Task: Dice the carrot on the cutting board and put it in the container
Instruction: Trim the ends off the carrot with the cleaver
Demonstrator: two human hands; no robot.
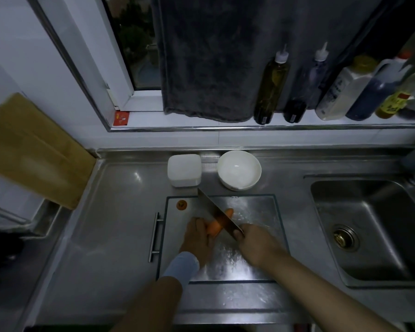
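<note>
Orange tapered carrot [212, 228] points toward one o'clock; left hand [197, 238] clasps it, right hand [256, 243] grips steel cleaver [216, 212]; bottle labels [337, 92] unreadable.

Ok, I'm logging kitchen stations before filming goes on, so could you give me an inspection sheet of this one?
Surface: stainless steel counter, with a built-in steel sink on the right.
Job's things: orange carrot on the shiny rectangular cutting board, no cut pieces seen; wide steel knife blade across it; white square plastic container behind the board.
Clutter: round white bowl beside the container, looks empty.
Hands: left hand holds the carrot; right hand grips the knife.
Cables: nothing seen.
Surroundings: row of bottles and a grey hanging towel at the window sill; tan flat board leaning at left.
</note>
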